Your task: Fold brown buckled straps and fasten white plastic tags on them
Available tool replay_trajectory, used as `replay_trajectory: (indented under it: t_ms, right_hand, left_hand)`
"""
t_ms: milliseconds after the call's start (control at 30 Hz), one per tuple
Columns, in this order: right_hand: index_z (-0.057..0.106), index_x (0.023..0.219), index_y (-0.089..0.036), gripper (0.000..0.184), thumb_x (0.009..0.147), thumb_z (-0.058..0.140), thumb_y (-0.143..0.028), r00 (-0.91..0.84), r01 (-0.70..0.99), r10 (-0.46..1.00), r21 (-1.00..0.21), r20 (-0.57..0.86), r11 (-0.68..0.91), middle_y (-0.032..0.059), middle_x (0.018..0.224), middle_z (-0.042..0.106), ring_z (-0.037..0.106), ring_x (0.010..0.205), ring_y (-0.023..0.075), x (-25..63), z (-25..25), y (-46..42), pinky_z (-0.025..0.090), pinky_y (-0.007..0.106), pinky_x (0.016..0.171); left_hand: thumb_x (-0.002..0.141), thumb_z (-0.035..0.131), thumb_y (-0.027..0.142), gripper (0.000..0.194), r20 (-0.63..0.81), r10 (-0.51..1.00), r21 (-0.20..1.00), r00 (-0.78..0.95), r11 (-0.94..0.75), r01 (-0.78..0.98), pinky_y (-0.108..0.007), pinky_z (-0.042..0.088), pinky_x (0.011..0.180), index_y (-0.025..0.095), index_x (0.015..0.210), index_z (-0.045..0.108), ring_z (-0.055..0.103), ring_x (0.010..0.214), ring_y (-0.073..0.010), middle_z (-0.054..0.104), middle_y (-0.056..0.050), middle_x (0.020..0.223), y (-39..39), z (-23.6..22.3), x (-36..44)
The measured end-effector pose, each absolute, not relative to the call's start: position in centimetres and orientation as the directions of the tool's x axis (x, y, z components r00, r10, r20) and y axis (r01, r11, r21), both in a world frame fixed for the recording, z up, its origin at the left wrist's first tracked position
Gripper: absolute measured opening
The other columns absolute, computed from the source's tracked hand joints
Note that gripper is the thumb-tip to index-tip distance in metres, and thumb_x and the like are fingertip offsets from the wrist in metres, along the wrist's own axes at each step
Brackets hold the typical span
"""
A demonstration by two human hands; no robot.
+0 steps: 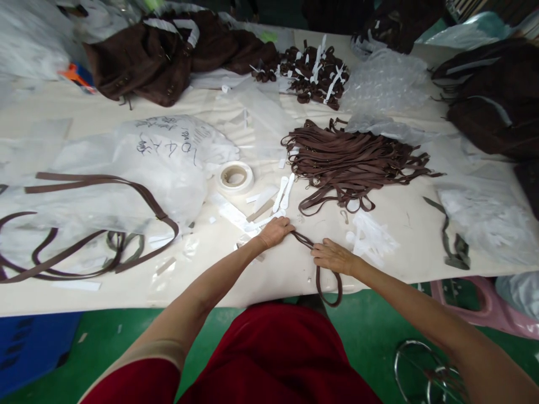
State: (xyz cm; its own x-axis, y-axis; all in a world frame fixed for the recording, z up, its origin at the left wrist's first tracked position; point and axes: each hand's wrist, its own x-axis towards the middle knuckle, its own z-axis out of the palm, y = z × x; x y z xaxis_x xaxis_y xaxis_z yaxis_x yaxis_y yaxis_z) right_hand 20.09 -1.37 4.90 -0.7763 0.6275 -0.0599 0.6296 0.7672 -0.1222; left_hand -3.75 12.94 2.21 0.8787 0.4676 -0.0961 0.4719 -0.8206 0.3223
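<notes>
A brown strap (302, 239) runs between my two hands just above the near part of the table. My left hand (277, 231) is closed on its left end, beside some white paper strips (264, 222). Farther along, my right hand (332, 256) is wrapped round the same strap, and a loop of it hangs below at the table's front edge. Beyond my hands lies a large pile of brown straps (349, 157). Loose white strips (373, 233) are heaped just right of my right hand. The fingertips of both hands are partly hidden.
A roll of white tape (234, 177) lies left of the pile. Long brown straps (155, 207) curl over plastic bags (177, 146) at the left. Brown fabric bags (138, 56) and bundled small straps (315, 73) lie at the back. A pink stool (492, 308) stands below right.
</notes>
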Motion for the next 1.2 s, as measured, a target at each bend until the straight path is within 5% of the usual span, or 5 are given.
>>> replay_trajectory:
  t_ms: [367, 567, 767, 933, 1200]
  right_hand:
    - [0.069, 0.089, -0.019, 0.021, 0.099, 0.052, -0.024, -0.293, 0.952, 0.955, -0.108, -0.043, 0.287, 0.0069, 0.077, 0.062, 0.049, 0.087, 0.0228, 17.4, 2.8, -2.4, 0.031, 0.037, 0.081]
    - [0.067, 0.094, -0.018, 0.019, 0.098, 0.048, -0.022, -0.062, 0.990, 0.996, -0.134, -0.067, 0.052, 0.0126, 0.117, 0.062, 0.053, 0.098, 0.0234, 15.7, 2.7, -2.7, 0.038, 0.034, 0.077]
    - [0.066, 0.096, -0.018, 0.019, 0.098, 0.047, -0.017, -0.030, 0.980, 0.992, -0.201, -0.124, 0.004, 0.0112, 0.104, 0.064, 0.053, 0.099, 0.0245, 15.3, 2.8, -2.4, 0.041, 0.036, 0.082]
    - [0.065, 0.096, -0.018, 0.017, 0.098, 0.049, -0.018, -0.009, 0.972, 0.991, -0.233, -0.135, -0.023, 0.0112, 0.103, 0.062, 0.052, 0.100, 0.0246, 15.3, 2.8, -2.0, 0.041, 0.036, 0.083]
    - [0.063, 0.102, -0.018, 0.010, 0.096, 0.055, -0.019, 0.059, 0.954, 0.989, -0.285, -0.135, -0.095, 0.0092, 0.102, 0.063, 0.054, 0.101, 0.0237, 15.3, 2.9, -2.1, 0.041, 0.034, 0.085]
  left_hand:
    - [0.092, 0.054, 0.022, 0.016, -0.130, 0.469, 0.389, 0.873, -0.786, 0.480, -0.032, 0.046, 0.083, 0.022, 0.097, 0.069, 0.057, 0.093, -0.0219, 0.062, -0.006, 0.092, 11.4, 2.2, -2.3]
    - [0.095, 0.050, 0.023, 0.020, -0.143, 0.477, 0.382, 0.867, -0.781, 0.493, -0.031, 0.047, 0.082, 0.023, 0.096, 0.070, 0.057, 0.093, -0.0212, 0.061, -0.006, 0.093, 11.3, 2.5, -2.5]
    - [0.098, 0.044, 0.035, 0.032, -0.149, 0.498, 0.343, 0.854, -0.784, 0.517, -0.041, 0.045, 0.086, 0.020, 0.116, 0.066, 0.056, 0.098, -0.0266, 0.062, -0.012, 0.106, 9.4, 3.7, -2.9]
    - [0.087, 0.061, 0.050, 0.069, -0.086, 0.542, 0.294, 0.836, -0.788, 0.541, -0.055, 0.032, 0.106, 0.015, 0.144, 0.044, 0.049, 0.118, -0.0346, 0.056, -0.018, 0.128, 6.3, 3.2, -3.2]
    - [0.097, 0.046, 0.025, 0.043, -0.039, 0.599, 0.270, 0.800, -0.764, 0.586, -0.045, 0.043, 0.090, 0.020, 0.138, 0.054, 0.056, 0.102, -0.0298, 0.064, -0.015, 0.111, 5.7, 1.2, -2.9]
